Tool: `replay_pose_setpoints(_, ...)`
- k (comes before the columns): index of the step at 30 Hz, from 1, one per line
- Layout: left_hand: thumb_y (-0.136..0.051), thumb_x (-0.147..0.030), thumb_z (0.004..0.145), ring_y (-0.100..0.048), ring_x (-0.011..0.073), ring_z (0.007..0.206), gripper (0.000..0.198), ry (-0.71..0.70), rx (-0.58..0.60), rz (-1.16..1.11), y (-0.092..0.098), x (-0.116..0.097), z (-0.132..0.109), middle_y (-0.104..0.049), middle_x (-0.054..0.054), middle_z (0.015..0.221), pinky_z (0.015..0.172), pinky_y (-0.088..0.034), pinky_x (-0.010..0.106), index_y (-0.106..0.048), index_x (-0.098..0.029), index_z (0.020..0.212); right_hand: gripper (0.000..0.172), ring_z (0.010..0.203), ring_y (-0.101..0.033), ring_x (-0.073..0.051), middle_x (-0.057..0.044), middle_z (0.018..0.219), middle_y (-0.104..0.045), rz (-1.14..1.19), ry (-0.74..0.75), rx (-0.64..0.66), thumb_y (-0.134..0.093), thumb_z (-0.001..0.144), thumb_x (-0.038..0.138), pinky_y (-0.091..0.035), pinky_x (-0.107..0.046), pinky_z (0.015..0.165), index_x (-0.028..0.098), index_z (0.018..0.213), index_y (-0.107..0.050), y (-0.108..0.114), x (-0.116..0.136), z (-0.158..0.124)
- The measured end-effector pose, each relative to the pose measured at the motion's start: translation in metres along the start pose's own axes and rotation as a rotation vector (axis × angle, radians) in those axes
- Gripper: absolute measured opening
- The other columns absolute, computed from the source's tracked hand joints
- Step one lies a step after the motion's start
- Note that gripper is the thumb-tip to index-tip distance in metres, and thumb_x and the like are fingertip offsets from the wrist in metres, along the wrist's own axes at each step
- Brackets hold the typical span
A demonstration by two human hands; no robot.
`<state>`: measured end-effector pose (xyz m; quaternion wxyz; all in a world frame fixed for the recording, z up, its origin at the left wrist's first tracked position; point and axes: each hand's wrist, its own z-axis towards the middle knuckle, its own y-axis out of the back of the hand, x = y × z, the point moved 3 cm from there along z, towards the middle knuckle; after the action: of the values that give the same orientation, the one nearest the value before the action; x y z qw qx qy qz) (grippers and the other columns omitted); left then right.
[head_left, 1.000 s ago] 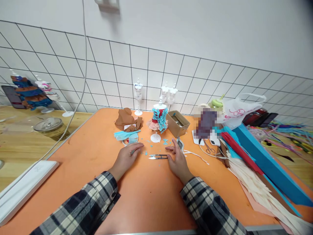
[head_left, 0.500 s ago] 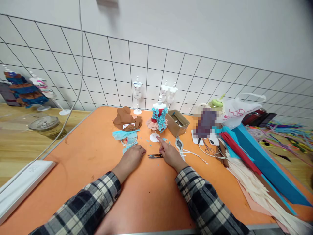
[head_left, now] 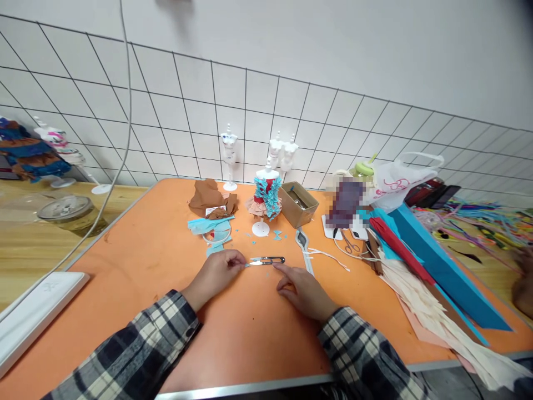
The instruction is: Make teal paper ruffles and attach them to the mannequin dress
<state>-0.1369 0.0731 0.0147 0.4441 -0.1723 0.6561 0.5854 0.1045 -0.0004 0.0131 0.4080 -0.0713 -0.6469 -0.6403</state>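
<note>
My left hand [head_left: 217, 273] rests on the orange table, thumb and index finger pinched at a tiny blue scrap [head_left: 247, 265]. Just beyond these fingertips lie black-handled thread snips [head_left: 267, 260], blades toward the left hand. My right hand [head_left: 307, 293] holds nothing visible; its index finger stretches to the near side of the snips' handle, while the other fingers curl loosely. Whether that fingertip touches the handle, I cannot tell. Behind the snips a small white dress form [head_left: 261, 228] stands upright in a ruffled blue, red and peach dress [head_left: 266, 198]. Blue cloth bits [head_left: 277, 235] lie beside its base.
Brown fabric [head_left: 208, 195] and blue fabric with a white ring [head_left: 217, 234] lie left of the dress form. A cardboard box [head_left: 298, 204], scissors [head_left: 352, 245] and fabric strips [head_left: 433, 314] are on the right. Bare dress forms [head_left: 229, 153] stand behind. Another person's hand [head_left: 523, 280] shows at far right.
My right hand has drawn back from the dress form's base, uncovering the snips' handle, which now sit slightly turned. My left fingers have closed into a pinch. The view has shifted slightly.
</note>
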Motion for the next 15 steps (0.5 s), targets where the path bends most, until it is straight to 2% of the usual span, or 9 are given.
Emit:
replay_pose_setpoints(3,-0.066,-0.035,0.074,-0.067,0.0174,0.070,0.019,0.159,-0.001,-0.304,-0.002,-0.001,-0.001,-0.073,0.003,0.077,0.065,-0.052,0.028,-0.064,-0.018,0.080,0.064,0.096,-0.060,-0.022,-0.001,0.093,-0.073,0.026,-0.017,0.019,-0.062,0.083,0.012,-0.044,-0.039,0.092,0.023,0.142,-0.039,-0.002,-0.003,-0.002)
replay_pose_setpoints(6,-0.068,-0.037,0.071,-0.068,0.0180,0.070,0.022,0.220,-0.012,-0.356,-0.001,0.001,-0.004,-0.073,0.003,0.078,0.065,-0.053,0.028,-0.063,-0.017,0.080,0.060,0.089,-0.061,-0.020,-0.002,0.091,-0.070,0.013,-0.023,-0.006,-0.057,0.084,0.008,-0.047,-0.037,0.087,0.021,0.139,-0.042,-0.007,-0.002,0.000)
replay_pose_setpoints(10,-0.059,-0.029,0.079,-0.068,0.0186,0.072,0.015,0.080,0.056,-0.057,-0.001,0.000,-0.009,-0.074,0.003,0.080,0.066,-0.052,0.028,-0.069,-0.019,0.083,0.046,0.086,-0.060,-0.021,-0.005,0.089,-0.067,-0.020,0.053,-0.089,-0.052,0.085,0.007,-0.049,-0.036,0.081,0.021,0.129,-0.052,-0.016,0.001,0.014)
replay_pose_setpoints(13,-0.054,-0.024,0.083,-0.069,0.0198,0.083,0.021,-0.089,0.119,0.162,0.000,-0.003,-0.012,-0.076,0.003,0.091,0.074,-0.052,0.029,-0.073,-0.023,0.092,0.048,0.091,-0.061,-0.021,-0.004,0.093,-0.068,0.022,0.060,-0.235,-0.054,0.088,0.012,-0.048,-0.038,0.087,0.022,0.135,-0.046,-0.018,-0.004,0.027)
replay_pose_setpoints(15,-0.054,-0.024,0.086,-0.069,0.0205,0.088,0.024,-0.174,0.157,0.258,0.003,-0.006,-0.014,-0.077,0.003,0.095,0.079,-0.051,0.029,-0.074,-0.026,0.097,0.053,0.096,-0.062,-0.020,-0.003,0.095,-0.071,0.036,0.033,-0.263,-0.057,0.088,0.015,-0.047,-0.039,0.092,0.023,0.139,-0.041,-0.018,-0.008,0.032)
